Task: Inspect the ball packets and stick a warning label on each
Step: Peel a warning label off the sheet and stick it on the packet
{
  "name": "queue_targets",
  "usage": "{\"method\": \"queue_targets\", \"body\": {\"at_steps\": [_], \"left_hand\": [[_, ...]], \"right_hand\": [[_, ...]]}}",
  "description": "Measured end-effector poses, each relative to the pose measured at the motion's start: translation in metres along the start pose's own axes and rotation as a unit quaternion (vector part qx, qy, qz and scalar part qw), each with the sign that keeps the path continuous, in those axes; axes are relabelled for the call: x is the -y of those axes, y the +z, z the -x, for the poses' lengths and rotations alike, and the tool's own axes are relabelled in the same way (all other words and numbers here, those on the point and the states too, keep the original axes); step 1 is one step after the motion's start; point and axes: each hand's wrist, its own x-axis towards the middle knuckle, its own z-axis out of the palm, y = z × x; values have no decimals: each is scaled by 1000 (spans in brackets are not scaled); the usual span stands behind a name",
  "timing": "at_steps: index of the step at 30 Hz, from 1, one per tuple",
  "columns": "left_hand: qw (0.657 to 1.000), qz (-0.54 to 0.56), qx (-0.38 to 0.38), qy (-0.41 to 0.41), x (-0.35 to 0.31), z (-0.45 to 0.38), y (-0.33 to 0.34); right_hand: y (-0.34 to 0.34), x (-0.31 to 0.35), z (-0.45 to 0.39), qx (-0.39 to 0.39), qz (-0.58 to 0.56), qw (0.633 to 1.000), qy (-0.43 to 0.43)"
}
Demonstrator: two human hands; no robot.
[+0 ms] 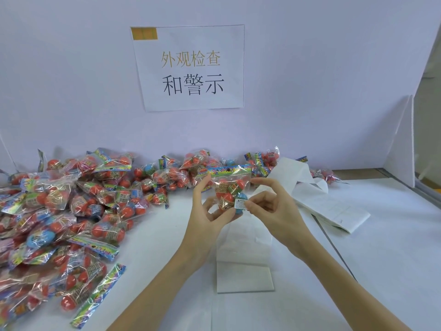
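The left hand (210,209) grips a clear plastic packet of orange and blue balls (230,187) above the white worktop (381,247). The right hand (269,204), just beside it, pinches a small white warning label (240,203) against the packet's lower corner.

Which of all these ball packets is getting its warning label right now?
The ball packet held up in the left hand. The right hand pinches a white warning label against it; the other packets lie in the pile on the table.
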Motion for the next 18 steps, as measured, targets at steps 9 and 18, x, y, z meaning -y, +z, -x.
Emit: {"method": "queue_targets", "body": {"at_steps": [9, 18], "left_hand": [[1000, -2, 5, -2, 2, -1, 0], [999, -10, -38, 16, -2, 1, 5]], "right_hand": [[1, 2, 1, -4, 12, 1000, -6], [6, 0, 4, -15, 67, 998, -8]]}}
